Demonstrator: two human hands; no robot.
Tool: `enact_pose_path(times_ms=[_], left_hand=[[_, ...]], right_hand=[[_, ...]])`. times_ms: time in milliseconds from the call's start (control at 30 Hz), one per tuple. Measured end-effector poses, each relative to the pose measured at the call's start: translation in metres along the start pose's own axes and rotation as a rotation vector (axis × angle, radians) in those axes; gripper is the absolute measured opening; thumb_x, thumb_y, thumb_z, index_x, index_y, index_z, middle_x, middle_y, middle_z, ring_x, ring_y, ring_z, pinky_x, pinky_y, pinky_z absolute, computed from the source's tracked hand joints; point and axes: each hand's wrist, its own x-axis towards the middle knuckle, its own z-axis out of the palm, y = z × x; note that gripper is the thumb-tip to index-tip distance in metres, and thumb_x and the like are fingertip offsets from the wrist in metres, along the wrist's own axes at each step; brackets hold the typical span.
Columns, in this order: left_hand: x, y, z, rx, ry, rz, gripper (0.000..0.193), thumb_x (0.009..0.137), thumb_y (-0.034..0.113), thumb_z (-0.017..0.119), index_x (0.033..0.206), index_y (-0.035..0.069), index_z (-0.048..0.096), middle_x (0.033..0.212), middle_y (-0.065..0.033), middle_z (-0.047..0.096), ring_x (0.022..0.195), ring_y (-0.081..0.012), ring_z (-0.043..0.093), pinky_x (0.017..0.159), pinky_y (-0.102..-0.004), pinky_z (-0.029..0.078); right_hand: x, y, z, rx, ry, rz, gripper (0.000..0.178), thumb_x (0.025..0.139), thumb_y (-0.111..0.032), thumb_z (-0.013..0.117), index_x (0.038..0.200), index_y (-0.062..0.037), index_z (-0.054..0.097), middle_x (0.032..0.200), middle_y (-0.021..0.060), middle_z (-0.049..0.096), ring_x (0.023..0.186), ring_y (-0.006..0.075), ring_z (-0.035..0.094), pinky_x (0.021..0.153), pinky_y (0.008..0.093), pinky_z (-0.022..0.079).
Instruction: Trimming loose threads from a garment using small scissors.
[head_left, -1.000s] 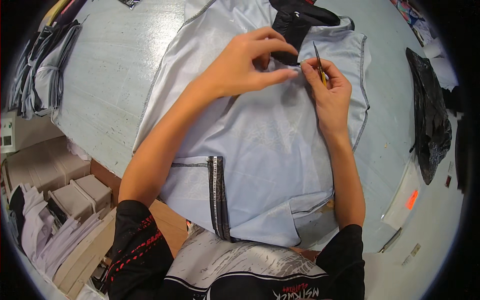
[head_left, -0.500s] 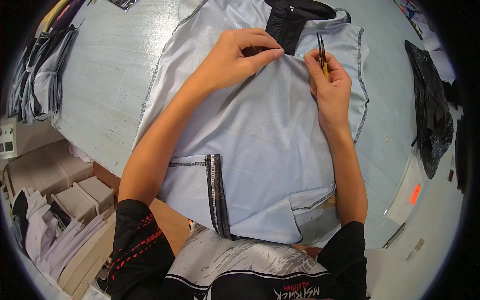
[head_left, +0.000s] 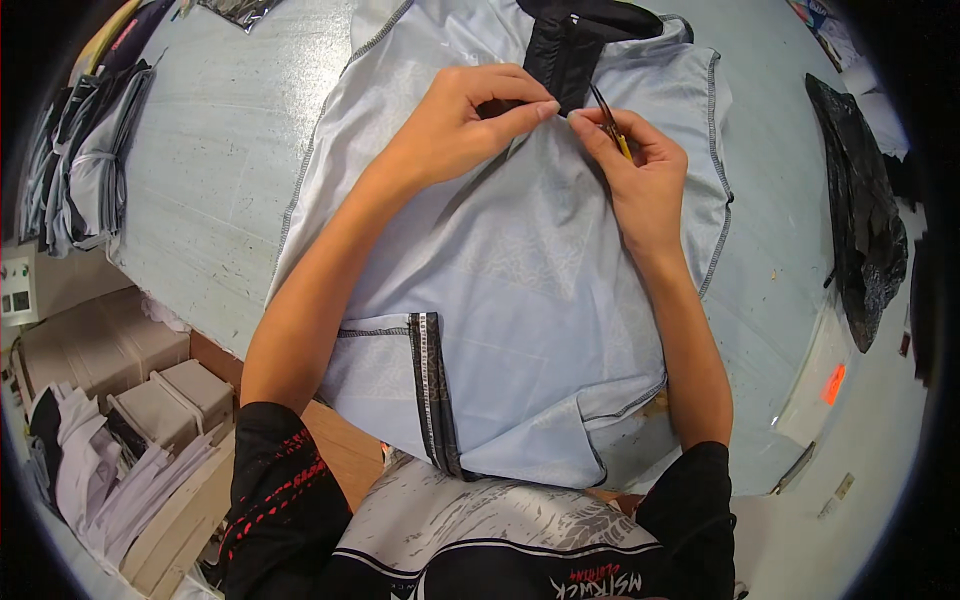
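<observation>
A pale grey-white shirt (head_left: 510, 300), inside out with dark overlocked seams, lies spread over the table in front of me. Its black collar and placket (head_left: 565, 55) are at the far end. My left hand (head_left: 465, 120) pinches the fabric at the placket's lower end between thumb and fingers. Close beside it, my right hand (head_left: 645, 170) has thumb and forefinger together at the same spot. Yellow-handled thread snips (head_left: 622, 144) rest in that right hand, their dark blades pointing up and away to the left. Whatever lies between the right fingertips is too small to make out.
Bundled dark and grey garments (head_left: 95, 160) sit at the table's left edge. Below are beige boxes (head_left: 110, 340) and a heap of pale cloth (head_left: 100, 470). On the right lie a black plastic bag (head_left: 860, 210) and an orange sticker (head_left: 832, 384).
My right hand has moved left, close to my left fingertips, and the snips have tilted leftward with it. My left hand keeps its pinch with barely any movement.
</observation>
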Motion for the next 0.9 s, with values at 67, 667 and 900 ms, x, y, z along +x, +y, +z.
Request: enact_pose_path(times_ms=[67, 667, 900], left_hand=[[0.000, -0.001, 0.000, -0.005, -0.005, -0.027, 0.015, 0.085, 0.012, 0.066, 0.089, -0.001, 0.069, 0.076, -0.0035, 0.061, 0.066, -0.0073, 0.051, 0.058, -0.0224, 0.039], [-0.002, -0.003, -0.005, -0.069, -0.024, -0.098, 0.016, 0.090, 0.011, 0.062, 0.092, -0.004, 0.067, 0.083, -0.0014, 0.063, 0.073, -0.0077, 0.053, 0.067, -0.0220, 0.042], [-0.003, -0.005, -0.004, -0.091, -0.016, -0.127, 0.015, 0.090, 0.013, 0.062, 0.090, -0.002, 0.066, 0.076, 0.0022, 0.059, 0.071, -0.0055, 0.052, 0.066, -0.0212, 0.042]], right_hand=[[-0.001, -0.001, -0.002, -0.001, 0.003, 0.008, 0.014, 0.086, -0.007, 0.068, 0.097, 0.0013, 0.069, 0.085, -0.0028, 0.064, 0.076, 0.0020, 0.054, 0.072, 0.0164, 0.043], [-0.001, -0.006, -0.012, 0.146, 0.088, 0.137, 0.015, 0.089, -0.014, 0.066, 0.098, -0.0016, 0.066, 0.063, -0.0101, 0.046, 0.046, -0.0014, 0.029, 0.043, 0.0182, 0.019], [-0.006, -0.018, -0.016, 0.193, 0.068, 0.161, 0.014, 0.090, -0.013, 0.065, 0.099, -0.0019, 0.065, 0.064, -0.0080, 0.047, 0.046, 0.0001, 0.028, 0.044, 0.0188, 0.021]])
